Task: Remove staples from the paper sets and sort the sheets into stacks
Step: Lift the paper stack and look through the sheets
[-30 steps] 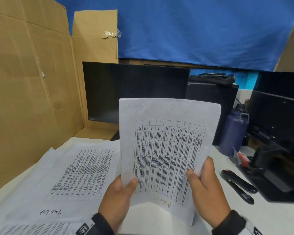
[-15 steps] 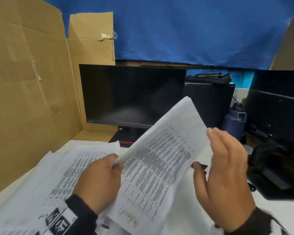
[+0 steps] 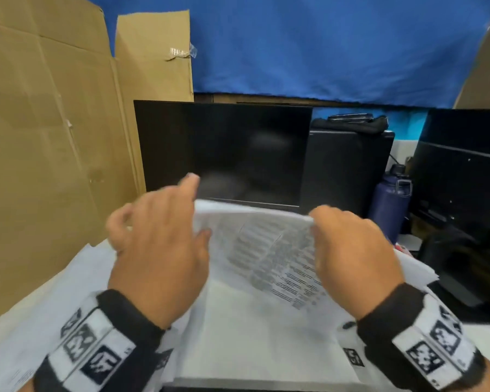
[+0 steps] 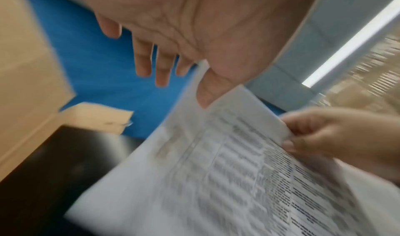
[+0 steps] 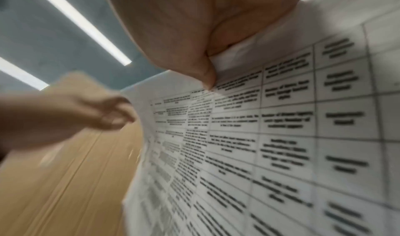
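Note:
A stapled paper set (image 3: 266, 250) printed with a table hangs low over the desk, blurred by motion. My right hand (image 3: 323, 224) pinches its far right corner between thumb and curled fingers; the right wrist view shows the thumb (image 5: 206, 79) pressed on the printed sheet (image 5: 281, 137). My left hand (image 3: 187, 216) is at the set's far left corner with fingers spread and straight. In the left wrist view only its thumb (image 4: 204, 94) touches the paper's edge (image 4: 216, 171). I see no staple or staple remover.
Printed sheets (image 3: 77, 284) lie on the desk at left, and a blank-faced pile (image 3: 266, 335) lies under the hands. A dark monitor (image 3: 224, 151) stands behind, cardboard (image 3: 54, 137) walls the left, and a blue bottle (image 3: 389, 205) and second monitor (image 3: 464, 165) stand right.
The set, held upright by both hands a second ago, has been tipped down and turned. My right hand let go, then took the far corner; my left hand released its grip and opened.

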`<state>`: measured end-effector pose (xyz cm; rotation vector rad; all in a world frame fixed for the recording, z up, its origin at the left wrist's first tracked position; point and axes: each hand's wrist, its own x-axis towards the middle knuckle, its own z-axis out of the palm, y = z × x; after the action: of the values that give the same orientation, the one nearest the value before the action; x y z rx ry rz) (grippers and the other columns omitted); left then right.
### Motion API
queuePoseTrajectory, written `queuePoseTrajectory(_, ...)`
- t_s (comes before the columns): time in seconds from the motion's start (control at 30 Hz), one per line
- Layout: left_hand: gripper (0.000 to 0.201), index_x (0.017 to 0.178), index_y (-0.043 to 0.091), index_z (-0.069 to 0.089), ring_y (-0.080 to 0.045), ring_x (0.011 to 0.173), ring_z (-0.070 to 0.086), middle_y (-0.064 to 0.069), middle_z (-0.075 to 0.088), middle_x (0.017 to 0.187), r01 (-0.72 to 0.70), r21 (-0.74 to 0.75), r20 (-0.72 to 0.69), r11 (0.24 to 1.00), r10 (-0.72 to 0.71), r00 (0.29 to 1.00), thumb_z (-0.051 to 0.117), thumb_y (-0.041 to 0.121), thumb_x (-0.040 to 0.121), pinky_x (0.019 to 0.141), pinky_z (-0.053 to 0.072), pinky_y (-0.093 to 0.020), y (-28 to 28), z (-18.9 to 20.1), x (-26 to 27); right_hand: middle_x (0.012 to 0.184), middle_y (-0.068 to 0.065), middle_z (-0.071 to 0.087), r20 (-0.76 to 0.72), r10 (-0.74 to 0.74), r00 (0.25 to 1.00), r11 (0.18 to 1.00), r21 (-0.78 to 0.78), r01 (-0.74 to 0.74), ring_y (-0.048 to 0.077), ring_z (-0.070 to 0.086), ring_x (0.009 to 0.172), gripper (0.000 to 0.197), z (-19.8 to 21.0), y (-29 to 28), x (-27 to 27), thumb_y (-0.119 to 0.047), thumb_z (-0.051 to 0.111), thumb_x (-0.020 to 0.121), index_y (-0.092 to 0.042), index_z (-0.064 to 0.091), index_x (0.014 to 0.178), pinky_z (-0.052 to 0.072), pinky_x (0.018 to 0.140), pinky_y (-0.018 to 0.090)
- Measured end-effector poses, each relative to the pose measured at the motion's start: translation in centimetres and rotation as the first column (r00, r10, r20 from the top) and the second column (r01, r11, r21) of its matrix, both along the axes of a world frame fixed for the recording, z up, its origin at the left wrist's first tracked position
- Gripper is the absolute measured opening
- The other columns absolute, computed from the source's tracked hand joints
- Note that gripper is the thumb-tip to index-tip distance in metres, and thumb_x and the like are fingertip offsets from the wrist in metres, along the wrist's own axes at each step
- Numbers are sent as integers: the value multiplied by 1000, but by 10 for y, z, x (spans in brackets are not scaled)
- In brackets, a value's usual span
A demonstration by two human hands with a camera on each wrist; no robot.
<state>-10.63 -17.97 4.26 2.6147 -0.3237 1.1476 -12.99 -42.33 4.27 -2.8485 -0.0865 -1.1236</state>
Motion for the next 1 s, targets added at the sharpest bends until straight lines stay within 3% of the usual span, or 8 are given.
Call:
queuePoseTrajectory(0.07, 95, 160, 27, 11, -25, 135, 39, -1, 42, 144, 30, -329, -119, 944, -73, 990, 72, 37, 88, 114, 28, -55, 10, -9, 3, 63, -4, 46, -3, -4, 1000, 955, 296, 5, 25, 48, 58, 18, 0, -19, 1, -11, 56, 92, -16, 43, 80, 30, 54, 35)
queuePoseTrajectory(0.13, 105, 161, 31, 3, -20, 142, 37, 0, 39, 150, 89, -617, -261, 782, -310, 914, 78, 34, 86, 118, 31, -48, 11, -24, 9, 71, 2, 57, 29, 49, 998, 832, 551, -57, 23, 56, 67, 15, -3, -33, 3, -17, 54, 96, -10, 49, 84, 39, 56, 37)
queuePoseTrajectory(0.23, 58, 145, 34, 39, -15, 132, 55, 10, 62, 135, 65, -891, -295, 449, -681, 671, 70, 34, 95, 108, 43, -35, -7, -50, 13, 84, -2, 67, 40, 94, 995, 662, 744, -93, 13, 62, 80, 9, -16, -26, 8, -15, 56, 96, -13, 60, 87, 46, 65, 30)
queuePoseTrajectory(0.3, 23, 123, 33, 62, -19, 122, 66, 8, 75, 121, 39, -962, -178, 269, -734, 656, 57, 21, 104, 105, 49, -41, -21, -61, 15, 88, -3, 70, 30, 132, 991, 574, 812, -101, 14, 65, 85, 8, -34, -16, 12, -16, 57, 96, -12, 62, 91, 52, 72, 34)
queuePoseTrajectory(0.4, 25, 113, 42, 69, -21, 117, 68, 5, 75, 118, 84, -952, -145, 294, -675, 723, 51, 29, 101, 106, 49, -54, -32, -71, 19, 96, -2, 72, 90, 150, 985, 511, 845, -155, 9, 67, 93, 9, -57, -7, 16, -18, 56, 98, -12, 61, 100, 54, 80, 36)
queuePoseTrajectory(0.57, 23, 109, 40, 61, -22, 95, 65, 6, 71, 102, 168, -883, -140, 439, -587, 798, 45, 23, 107, 89, 55, -47, -40, -92, 16, 94, -14, 64, 133, 191, 973, 459, 863, -209, -15, 58, 87, 15, -80, 5, 9, -10, 52, 101, -24, 51, 96, 39, 67, 2)
queuePoseTrajectory(0.77, 18, 119, 28, 60, 9, 81, 60, 32, 67, 85, 118, -910, -167, 397, -613, 772, 49, 23, 107, 82, 46, -30, -44, -110, 20, 83, -10, 57, 144, 215, 966, 387, 896, -220, -15, 55, 70, 19, -97, 8, 4, -6, 49, 102, -21, 48, 91, 38, 60, 3)
queuePoseTrajectory(1.0, 22, 90, 21, 65, 0, 66, 57, 28, 63, 63, 53, -908, -215, 416, -571, 792, 54, 34, 103, 67, 40, -29, -44, -111, 21, 99, -25, 69, 144, 280, 949, 365, 899, -244, -12, 61, 93, 20, -107, 0, 12, -10, 48, 103, -28, 56, 104, 43, 73, 8)
